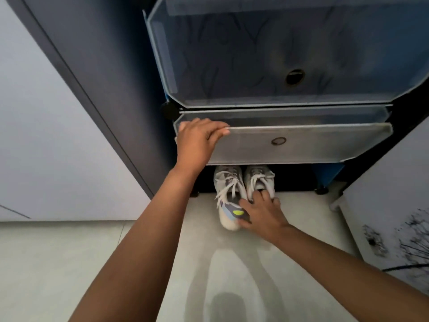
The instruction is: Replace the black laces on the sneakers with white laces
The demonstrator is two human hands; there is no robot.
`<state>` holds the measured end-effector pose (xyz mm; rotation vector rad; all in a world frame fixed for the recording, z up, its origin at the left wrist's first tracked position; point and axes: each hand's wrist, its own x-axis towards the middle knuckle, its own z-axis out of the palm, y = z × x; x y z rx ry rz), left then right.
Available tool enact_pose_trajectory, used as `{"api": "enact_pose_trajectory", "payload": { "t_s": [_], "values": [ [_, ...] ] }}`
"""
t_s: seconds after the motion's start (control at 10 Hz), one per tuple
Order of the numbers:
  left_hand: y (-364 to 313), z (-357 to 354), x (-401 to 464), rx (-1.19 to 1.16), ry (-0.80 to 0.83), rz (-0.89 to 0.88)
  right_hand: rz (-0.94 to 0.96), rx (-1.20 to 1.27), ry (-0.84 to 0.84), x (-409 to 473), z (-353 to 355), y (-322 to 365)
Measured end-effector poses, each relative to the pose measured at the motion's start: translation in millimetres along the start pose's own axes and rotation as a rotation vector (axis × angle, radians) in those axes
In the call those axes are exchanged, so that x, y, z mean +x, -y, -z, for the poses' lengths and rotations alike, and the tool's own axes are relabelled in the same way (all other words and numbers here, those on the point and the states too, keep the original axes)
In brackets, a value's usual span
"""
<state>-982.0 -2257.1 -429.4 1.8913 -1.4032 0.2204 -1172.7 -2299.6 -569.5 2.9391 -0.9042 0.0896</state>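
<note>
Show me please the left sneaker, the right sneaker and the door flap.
left sneaker [228, 187]: head view, on its white laces.
right sneaker [258, 176]: head view, on its laces.
door flap [313, 147]: head view, on its clear panel.

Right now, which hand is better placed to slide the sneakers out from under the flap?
Right. The right hand already rests across the heels of both sneakers, its grip curled at their collars. The left hand is holding the lifted cabinet flap by its edge; letting go would probably drop it.
</note>
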Motion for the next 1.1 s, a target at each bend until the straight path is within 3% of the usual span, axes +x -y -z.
{"api": "enact_pose_trajectory", "payload": {
  "t_s": [0.1,0.2,0.3,0.4,0.5,0.6,0.7,0.8,0.9,1.0,1.1],
  "values": [
    [8,2,1,-0.023,0.016,-0.088,-0.023,0.086,0.178,55,-30,13],
    [15,8,3,-0.033,0.099,-0.135,-0.036,0.086,0.231,75,-51,22],
    [23,17,4,-0.066,0.234,-0.184,-0.081,0.143,0.181,108,-73,27],
    [23,21,4,-0.081,0.258,-0.164,-0.135,0.222,0.245,136,-77,22],
    [18,20,5,-0.099,0.290,-0.113,-0.201,0.234,0.426,171,-82,12],
    [16,23,-1,-0.094,0.288,-0.110,-0.228,0.213,0.417,176,-84,14],
    [19,31,-34,-0.058,0.269,-0.201,-0.324,0.272,-0.030,136,-72,19],
    [28,27,-69,-0.007,0.271,-0.345,-0.396,0.503,-0.301,86,-77,6],
    [40,0,-136,0.232,0.358,-0.542,-0.607,0.963,0.125,-4,-92,-5],
    [53,-32,-160,0.389,0.482,-0.611,-0.701,0.935,0.129,-52,-107,-15],
    [64,-67,-153,0.488,0.666,-0.497,-0.846,0.987,0.288,-85,-104,-31]
  ]
}}
